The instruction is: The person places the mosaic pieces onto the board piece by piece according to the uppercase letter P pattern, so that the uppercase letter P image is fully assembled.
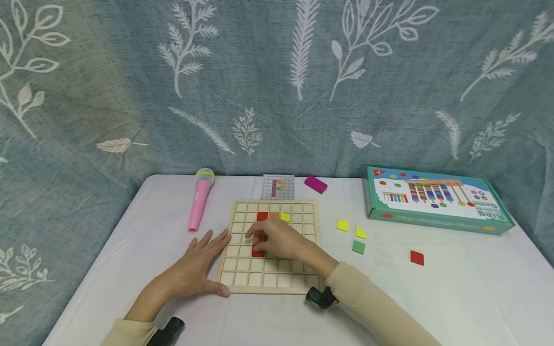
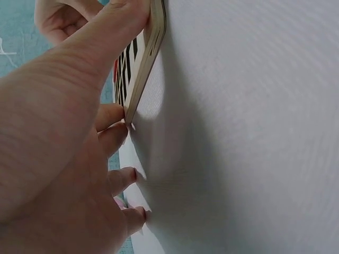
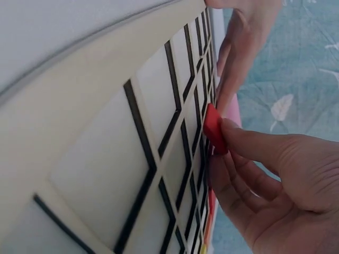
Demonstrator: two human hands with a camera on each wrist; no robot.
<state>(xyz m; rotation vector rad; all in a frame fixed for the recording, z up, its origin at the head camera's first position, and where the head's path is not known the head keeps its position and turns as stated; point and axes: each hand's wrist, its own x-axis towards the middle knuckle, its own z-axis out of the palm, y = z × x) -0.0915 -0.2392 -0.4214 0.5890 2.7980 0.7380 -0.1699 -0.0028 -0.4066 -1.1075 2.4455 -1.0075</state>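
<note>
A wooden grid board (image 1: 277, 279) lies on the table, with a red tile (image 1: 262, 216), an orange tile (image 1: 273, 215) and a yellow tile (image 1: 285, 217) in one of its upper rows. My right hand (image 1: 281, 238) is over the board and pinches another red tile (image 3: 214, 127) between thumb and fingers. This tile stands slightly tilted at a cell left of the middle. The hand covers several cells in the head view. My left hand (image 1: 195, 266) lies spread at the board's left side, its thumb and fingertips touching the edge.
Right of the board lie two yellow pieces (image 1: 343, 225), a green tile (image 1: 358, 247) and a red tile (image 1: 417, 258). Behind it are a pattern card (image 1: 278, 187) and a magenta block (image 1: 316, 184). A pink microphone (image 1: 199, 202) lies left, a game box (image 1: 441, 199) far right.
</note>
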